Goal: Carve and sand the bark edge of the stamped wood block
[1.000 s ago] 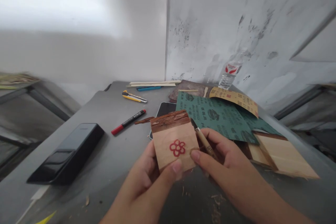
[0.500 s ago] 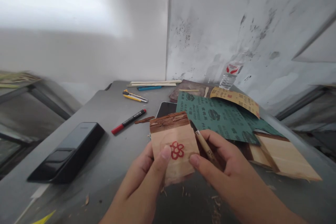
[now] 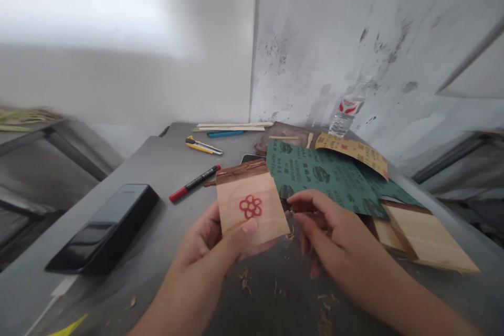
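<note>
My left hand (image 3: 220, 252) grips a square piece of pale wood (image 3: 236, 194), thumb on its face and fingers behind. The piece has dark bark along its top edge and a red flower outline drawn on it. Just right of the wood, my right hand (image 3: 331, 231) is closed, thumb and forefinger nearly together. What it holds is too hidden to make out. Thin brown shavings (image 3: 290, 234) show between the hands, and more (image 3: 245, 279) lie on the grey table (image 3: 165, 273).
A black device (image 3: 106, 226) stands at left. Beyond the hands are a red-capped marker (image 3: 195, 182), a yellow cutter (image 3: 202, 146), wooden strips (image 3: 232, 127), and a phone edge. Green sandpaper (image 3: 318, 170), a tan sheet (image 3: 350, 149), wood pieces (image 3: 433, 236) and a bottle (image 3: 346, 111) are at right.
The wood piece has moved left and up in my left hand. My right thumb has come off it, and the wooden-handled tool seen in my right hand before no longer shows clearly.
</note>
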A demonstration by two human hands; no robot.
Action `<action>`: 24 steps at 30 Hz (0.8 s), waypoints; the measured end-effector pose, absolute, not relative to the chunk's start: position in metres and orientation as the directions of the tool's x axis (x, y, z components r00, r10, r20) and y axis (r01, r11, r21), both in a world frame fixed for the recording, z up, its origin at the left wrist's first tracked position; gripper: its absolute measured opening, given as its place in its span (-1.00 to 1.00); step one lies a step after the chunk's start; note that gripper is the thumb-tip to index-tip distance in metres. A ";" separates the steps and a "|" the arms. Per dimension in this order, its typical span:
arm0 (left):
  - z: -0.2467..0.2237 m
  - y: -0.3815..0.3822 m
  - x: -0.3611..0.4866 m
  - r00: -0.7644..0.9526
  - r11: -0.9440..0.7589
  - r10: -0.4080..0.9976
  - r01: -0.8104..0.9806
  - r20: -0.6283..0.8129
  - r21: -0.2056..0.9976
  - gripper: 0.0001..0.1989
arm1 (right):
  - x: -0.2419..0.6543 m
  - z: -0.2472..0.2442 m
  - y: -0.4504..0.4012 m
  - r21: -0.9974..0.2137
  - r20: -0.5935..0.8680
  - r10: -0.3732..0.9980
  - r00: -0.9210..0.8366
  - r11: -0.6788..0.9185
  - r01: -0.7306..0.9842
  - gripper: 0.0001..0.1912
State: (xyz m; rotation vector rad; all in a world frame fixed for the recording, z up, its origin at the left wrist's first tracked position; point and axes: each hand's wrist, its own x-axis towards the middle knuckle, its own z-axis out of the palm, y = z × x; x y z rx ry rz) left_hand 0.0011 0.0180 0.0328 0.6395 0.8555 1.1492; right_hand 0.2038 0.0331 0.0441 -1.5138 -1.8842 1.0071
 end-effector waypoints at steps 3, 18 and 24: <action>0.032 0.019 0.002 0.187 0.348 0.937 -0.545 -0.294 0.762 -0.68 | 0.205 0.041 0.034 -0.659 0.042 0.942 -0.333 0.277 0.700 -0.80; 0.041 0.015 0.008 0.205 0.423 0.898 -0.651 -0.389 0.631 -0.64 | 0.242 0.003 0.078 -0.252 0.322 0.858 -0.401 0.486 0.837 -0.69; 0.041 0.015 0.009 0.231 0.422 0.900 -0.679 -0.370 0.601 -0.63 | 0.243 0.029 0.069 -0.227 0.449 0.852 -0.271 0.402 0.887 -0.57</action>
